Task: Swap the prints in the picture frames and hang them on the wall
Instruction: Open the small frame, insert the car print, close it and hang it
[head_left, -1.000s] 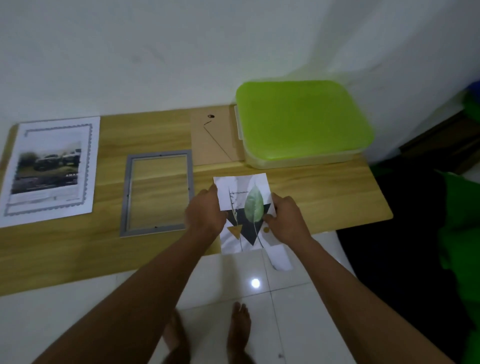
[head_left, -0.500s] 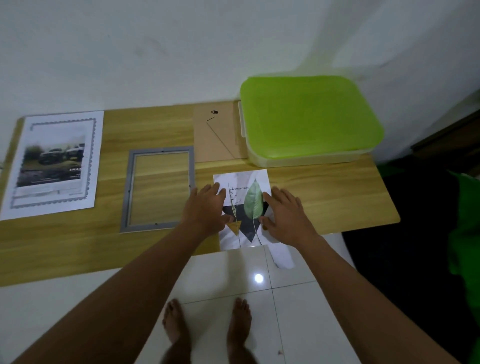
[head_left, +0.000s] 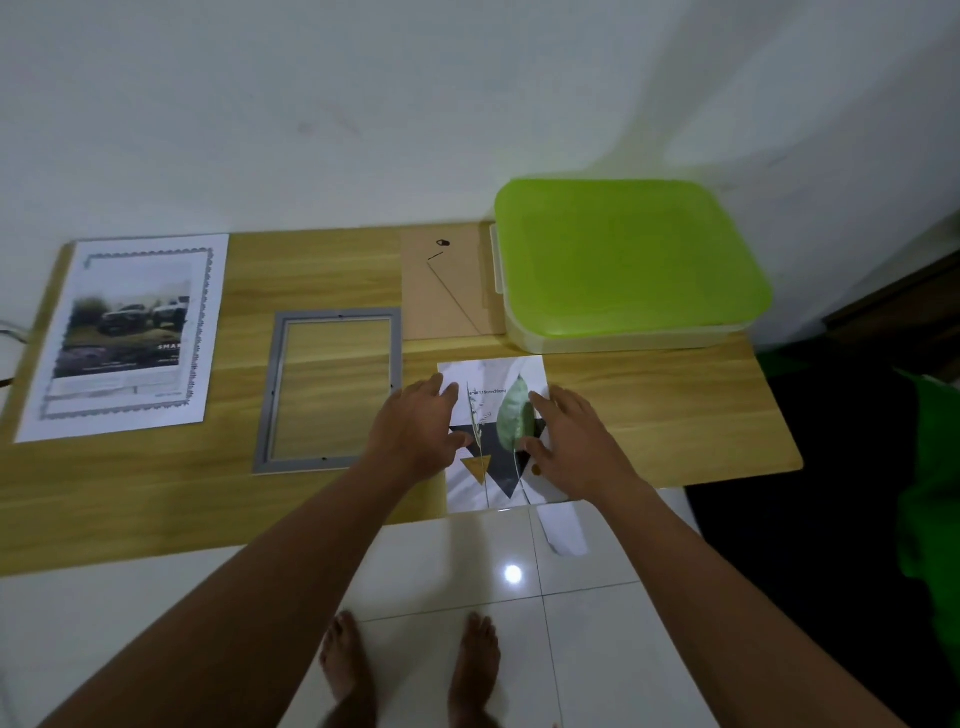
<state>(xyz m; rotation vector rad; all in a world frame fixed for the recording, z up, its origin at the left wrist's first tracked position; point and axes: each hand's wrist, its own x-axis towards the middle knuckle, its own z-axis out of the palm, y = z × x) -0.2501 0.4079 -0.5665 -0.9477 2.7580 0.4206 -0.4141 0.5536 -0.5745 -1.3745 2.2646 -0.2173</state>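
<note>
head view: left hand and right hand lie flat, fingers spread, on the leaf print.

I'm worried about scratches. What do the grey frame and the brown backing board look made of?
Grey frame: probably plastic or painted metal, matte, evenly grey. Backing board: likely fibreboard or card, dull flat brown, with a small black hanger near its top.

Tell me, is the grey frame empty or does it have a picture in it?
Empty. The grey frame lies flat and the wooden table shows through its opening; the leaf print lies beside it.
</note>
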